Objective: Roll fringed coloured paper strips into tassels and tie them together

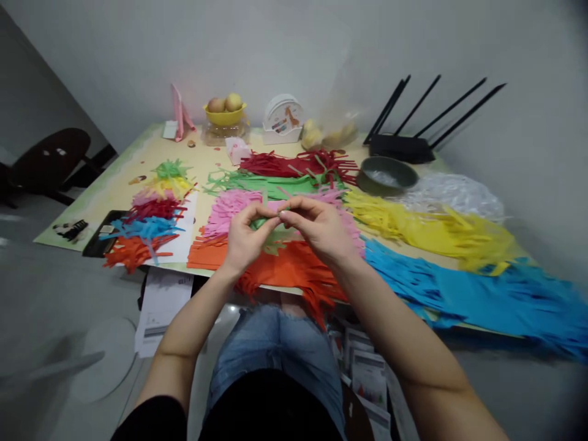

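Note:
My left hand [247, 236] and my right hand [320, 228] meet over the middle of the table, thumbs and fingertips pinched together. Between them is a piece of green fringed paper [260, 222], its fringe hanging below the fingers; much of it is hidden. Beneath my hands lie pink fringed paper [232, 211] and orange fringed paper [285, 264], whose strips droop over the table edge. Just beyond are green fringed sheets [275, 184] and dark red ones [294, 164].
Bunched tassels [147, 228] in several colours lie at left, near a black tray [98, 244]. Yellow fringed paper [427, 229] and blue fringed paper [478, 294] spread right. Behind stand a dark bowl [386, 174], a plastic bag [452, 195], a router [399, 147] and a yellow fruit basket [225, 116].

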Available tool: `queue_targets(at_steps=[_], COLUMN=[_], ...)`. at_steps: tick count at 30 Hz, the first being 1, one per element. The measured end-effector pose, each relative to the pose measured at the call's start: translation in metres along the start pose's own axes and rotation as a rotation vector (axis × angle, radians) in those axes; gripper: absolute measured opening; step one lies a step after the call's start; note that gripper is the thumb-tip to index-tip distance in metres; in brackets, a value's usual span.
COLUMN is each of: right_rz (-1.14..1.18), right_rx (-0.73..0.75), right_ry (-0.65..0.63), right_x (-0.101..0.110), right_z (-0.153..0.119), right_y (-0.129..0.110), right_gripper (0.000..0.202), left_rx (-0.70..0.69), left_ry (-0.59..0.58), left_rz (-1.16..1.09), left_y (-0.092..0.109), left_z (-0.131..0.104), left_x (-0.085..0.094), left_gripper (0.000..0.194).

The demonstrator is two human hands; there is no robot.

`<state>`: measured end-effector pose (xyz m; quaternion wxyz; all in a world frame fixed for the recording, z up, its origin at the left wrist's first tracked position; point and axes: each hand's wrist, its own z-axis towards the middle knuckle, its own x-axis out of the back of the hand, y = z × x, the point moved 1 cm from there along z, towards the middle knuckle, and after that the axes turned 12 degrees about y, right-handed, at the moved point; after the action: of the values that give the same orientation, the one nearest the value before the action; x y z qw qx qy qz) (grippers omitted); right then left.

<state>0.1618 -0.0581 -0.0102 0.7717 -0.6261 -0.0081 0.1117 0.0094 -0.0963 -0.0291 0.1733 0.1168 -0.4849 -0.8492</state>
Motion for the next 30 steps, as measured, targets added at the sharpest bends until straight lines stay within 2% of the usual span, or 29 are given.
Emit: queue_targets(at_steps=[3, 9, 12, 17, 19, 22, 24, 27, 29, 30], right_rz=[-0.037, -0.103, -0.146, -0.202, -0.207, -0.182, -0.161, -0.14, -0.114, -0.101], right_rx=[0.007, 0.051, 0.119, 0.252, 0.263, 0.257, 0.249, 0.222, 0.167, 0.136], right_ry=[0.004, 0.054, 0.08, 0.142, 0.151, 0.165, 0.185, 0.159, 0.103, 0.076], right_x=[-0.005, -0.014, -0.018, -0.021, -0.023, -0.025, -0.024, -0.02, -0.011, -0.004], right_z=[0.0, -0.004, -0.004, -0.003, -0.003, -0.001, 0.003, 0.012, 0.016, 0.016], right_y=[0.0, 0.002, 0.005, 0.006, 0.005, 0.007, 0.01, 0.016, 0.022, 0.024], right_gripper=[0.03, 0.034, 0.034, 0.029, 0.028, 0.027, 0.026, 0.024, 0.024, 0.03], left_rx=[-0.127, -0.655, -0.744, -0.704, -0.578, -0.289, -0.194, -0.224, -0.259, -0.278], left_ry=[0.006, 0.101, 0.151, 0.167, 0.162, 0.114, 0.059, -0.099, -0.207, -0.229], left_rz=[0.036, 0.48, 0.552, 0.511, 0.441, 0.317, 0.295, 0.369, 0.517, 0.612], left_y=[-0.002, 0.001, 0.0, -0.005, -0.007, -0.01, -0.013, -0.017, -0.017, -0.015], left_z=[-0.004, -0.01, -0.01, -0.008, -0.008, -0.008, -0.003, 0.018, 0.048, 0.068], left_x=[0.004, 0.009, 0.012, 0.022, 0.025, 0.027, 0.03, 0.046, 0.062, 0.067], left_gripper=[0.008, 0.008, 0.005, 0.001, 0.001, 0.004, 0.005, 0.008, 0.012, 0.013])
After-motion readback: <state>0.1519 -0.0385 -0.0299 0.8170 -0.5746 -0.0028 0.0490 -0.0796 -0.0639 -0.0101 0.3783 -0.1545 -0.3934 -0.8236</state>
